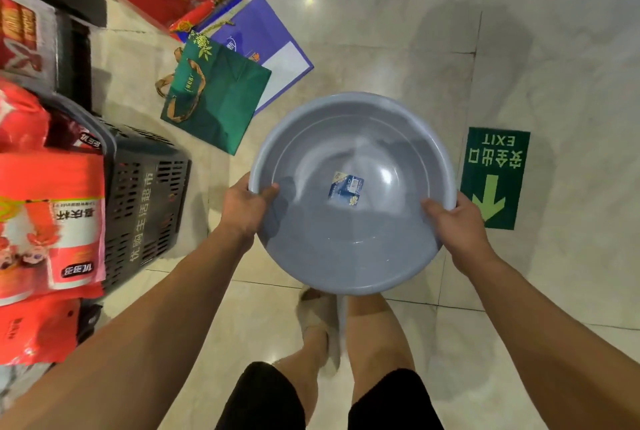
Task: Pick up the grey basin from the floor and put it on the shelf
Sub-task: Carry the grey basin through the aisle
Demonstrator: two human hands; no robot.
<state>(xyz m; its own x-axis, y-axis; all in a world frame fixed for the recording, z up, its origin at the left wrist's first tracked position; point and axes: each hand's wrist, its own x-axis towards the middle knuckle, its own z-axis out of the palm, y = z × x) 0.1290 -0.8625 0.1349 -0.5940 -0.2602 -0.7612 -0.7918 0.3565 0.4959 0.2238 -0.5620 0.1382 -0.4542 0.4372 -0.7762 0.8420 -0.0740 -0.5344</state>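
Hands (353,215) round grey basin (349,166), basket (145,201) left

Green bag (216,97), black basket (145,201), exit sign (495,177)

Both my arms reach forward and down, bare to the elbow and spread apart. My left hand (244,203) clamps the near-left rim of the grey basin (349,194), thumb hooked over the edge inside, fingers hidden beneath. My right hand (457,222) grips the near-right rim the same way, thumb lying inside. Below, my bare legs stand on the floor.
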